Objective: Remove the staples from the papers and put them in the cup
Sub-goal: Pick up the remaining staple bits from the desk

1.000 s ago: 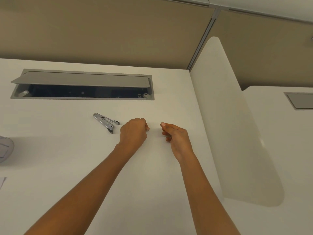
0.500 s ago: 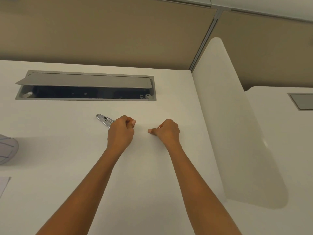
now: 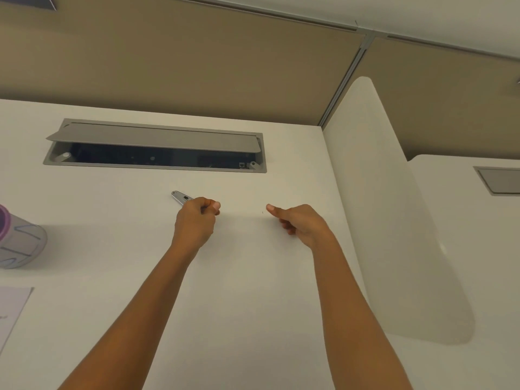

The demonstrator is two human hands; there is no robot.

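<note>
A metal staple remover [image 3: 179, 196] lies on the white desk [image 3: 253, 291], and only its far end shows. My left hand [image 3: 195, 220] covers the rest, fingers curled round it. My right hand [image 3: 301, 223] hovers to the right with fingers curled and thumb stretched left, holding nothing I can see. A tiny dark speck, perhaps a staple [image 3: 262, 212], sits on the desk just off that thumb tip. The cup [image 3: 21, 243], grey with a purple rim, is at the left edge. A corner of paper [image 3: 11, 313] shows at the lower left.
An open cable tray with a raised grey lid [image 3: 154, 142] is sunk into the desk behind my hands. A white curved divider [image 3: 394, 220] stands on the right, with a neighbouring desk beyond it. Tan partition walls close off the back.
My left hand moved left onto the staple remover and curled round it. My right hand kept to its right, thumb now extended. More of the cup has come into view.
</note>
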